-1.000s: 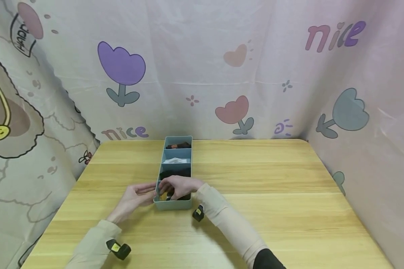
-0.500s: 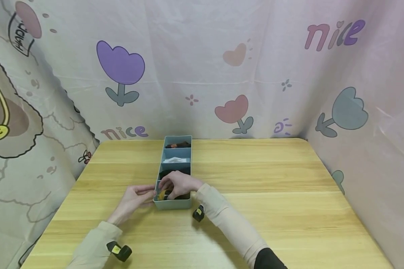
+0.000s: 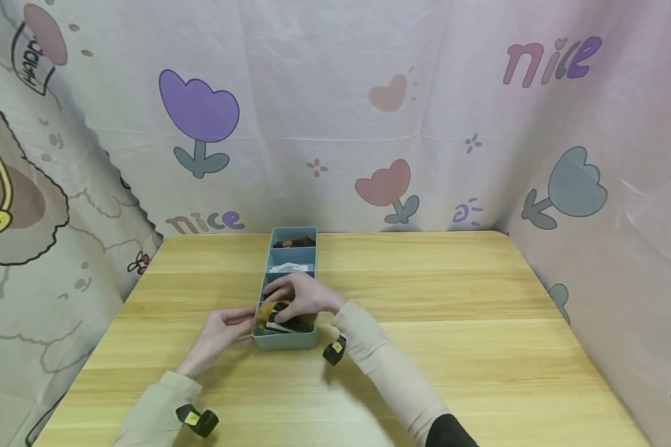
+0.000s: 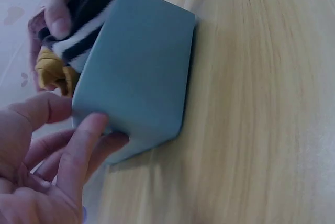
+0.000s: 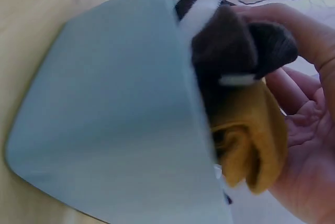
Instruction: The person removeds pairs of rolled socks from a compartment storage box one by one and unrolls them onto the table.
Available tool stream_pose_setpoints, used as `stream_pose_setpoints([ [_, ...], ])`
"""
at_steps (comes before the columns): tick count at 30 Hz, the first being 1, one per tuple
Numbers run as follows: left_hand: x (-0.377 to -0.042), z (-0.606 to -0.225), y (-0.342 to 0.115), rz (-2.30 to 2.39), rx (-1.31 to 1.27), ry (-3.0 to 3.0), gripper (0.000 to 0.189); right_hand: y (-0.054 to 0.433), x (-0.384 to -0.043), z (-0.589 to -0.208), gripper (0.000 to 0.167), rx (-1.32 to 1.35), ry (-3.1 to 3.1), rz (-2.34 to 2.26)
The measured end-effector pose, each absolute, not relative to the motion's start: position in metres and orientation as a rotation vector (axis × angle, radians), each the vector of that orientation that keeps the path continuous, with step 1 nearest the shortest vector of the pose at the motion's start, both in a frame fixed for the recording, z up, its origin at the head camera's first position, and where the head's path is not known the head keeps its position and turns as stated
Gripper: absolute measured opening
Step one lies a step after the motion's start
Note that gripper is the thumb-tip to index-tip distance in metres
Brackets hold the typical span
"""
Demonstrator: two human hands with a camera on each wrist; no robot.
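Head view: right hand [image 3: 307, 293] pinching the striped-and-mustard cloth bundle [image 3: 266, 312] at the blue box's [image 3: 285, 342] near compartment, left hand [image 3: 215, 335] touching the box's left side, fingers stretched out! Left wrist: right thumb squarely on the stripes, above the rim. Right wrist: bundle between thumb and fingers, mustard fold beside the palm!

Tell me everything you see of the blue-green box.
The box is long, narrow, open-topped, blue-green and plastic-looking, with crosswise dividers. It stands upright on the table, a short end facing the head camera. At its far end, a divider separates a dark item from a white item. The left hand touches it from the left; the right hand holds folded cloth at its near end.
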State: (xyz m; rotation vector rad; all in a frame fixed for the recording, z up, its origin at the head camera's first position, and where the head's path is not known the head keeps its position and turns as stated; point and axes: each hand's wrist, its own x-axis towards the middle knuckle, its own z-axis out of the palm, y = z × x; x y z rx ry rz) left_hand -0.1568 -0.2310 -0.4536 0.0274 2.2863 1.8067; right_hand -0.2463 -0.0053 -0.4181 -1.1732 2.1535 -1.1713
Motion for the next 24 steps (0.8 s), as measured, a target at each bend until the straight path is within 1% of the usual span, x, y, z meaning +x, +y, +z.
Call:
stream_pose_setpoints([
  [4,-0.154,-0.449,-0.231,1.745,-0.003,2.409,0.042,0.002,-0.247,-0.407,0.057,-1.198,2.145,-1.243],
  [12,-0.149,-0.441,-0.241,1.578,-0.068,2.606,0.037,0.024,-0.251,-0.393,0.059,-1.142,2.140,-1.363],
  [18,-0.146,-0.435,-0.267,1.469,-0.057,2.673,0.035,0.044,-0.259,-0.399,0.058,-1.105,2.243,-1.305],
  [24,-0.145,-0.433,-0.294,1.382,-0.049,2.728,0.035,0.066,-0.269,-0.422,0.058,-0.999,2.319,-1.267],
])
